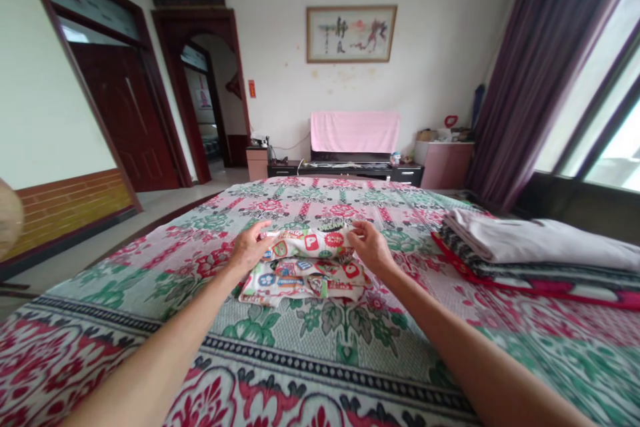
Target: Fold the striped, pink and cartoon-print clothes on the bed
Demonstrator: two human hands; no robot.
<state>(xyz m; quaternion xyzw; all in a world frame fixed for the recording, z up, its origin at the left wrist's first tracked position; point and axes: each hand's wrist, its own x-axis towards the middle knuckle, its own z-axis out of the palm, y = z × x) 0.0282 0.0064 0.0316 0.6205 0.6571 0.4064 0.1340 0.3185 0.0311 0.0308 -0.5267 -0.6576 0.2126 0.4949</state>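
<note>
A white garment with colourful cartoon prints point(305, 280) lies partly folded on the flowered bedspread point(250, 333), its far part raised in a thick fold. My left hand point(251, 245) grips the left end of that fold, thumb on the near side and fingers curled behind. At the right end, my right hand point(370, 245) pinches the cloth between thumb and fingers. The near layers of the garment rest flat on the bed. What kind of garment it is cannot be made out.
A stack of folded cloths point(540, 247), grey on top and red below, lies on the bed at the right. Beyond the bed stands a low black cabinet point(345, 172) with a pink cloth point(355, 132) above it. A purple curtain point(520, 67) hangs at the right.
</note>
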